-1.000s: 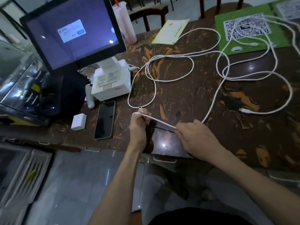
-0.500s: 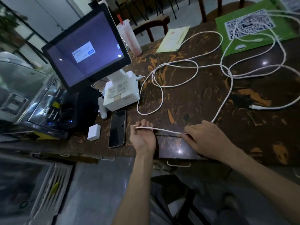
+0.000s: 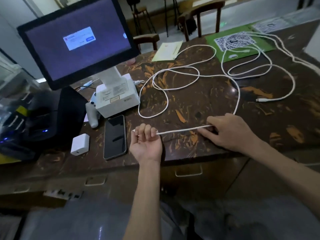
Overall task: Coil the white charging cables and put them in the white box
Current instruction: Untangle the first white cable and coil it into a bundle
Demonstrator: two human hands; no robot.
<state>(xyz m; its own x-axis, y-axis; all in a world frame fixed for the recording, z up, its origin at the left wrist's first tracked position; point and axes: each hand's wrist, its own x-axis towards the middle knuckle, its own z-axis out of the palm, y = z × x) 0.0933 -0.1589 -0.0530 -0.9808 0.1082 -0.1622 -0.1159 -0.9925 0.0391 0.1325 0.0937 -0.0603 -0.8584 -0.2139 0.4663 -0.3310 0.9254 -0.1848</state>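
The left hand [image 3: 146, 144] is palm up near the front edge of the worktop [image 3: 199, 104]. Its fingers are curled around one end of a white cable [image 3: 183, 131], and the tip pokes out just past them. The right hand [image 3: 230, 130] pinches the same cable a little way along, so a short straight piece runs between the two hands. Behind the right hand, the cable goes off in big loose loops across the middle of the worktop. More white cable [image 3: 277, 73] lies toward the far right corner, partly on a green mat [image 3: 216, 54]. I cannot tell which white thing is the box it should go in.

I think this is the start of the first coil. To do it well, the left hand should hold the end still. The right hand should slide along, bring back one even loop at a time, and lay each loop into the left hand. Go slowly, because the loops behind cross each other and could knot. Keep the pull gentle so nothing drags the phone [image 3: 115, 136] or the small white charger [image 3: 80, 144] nearby.
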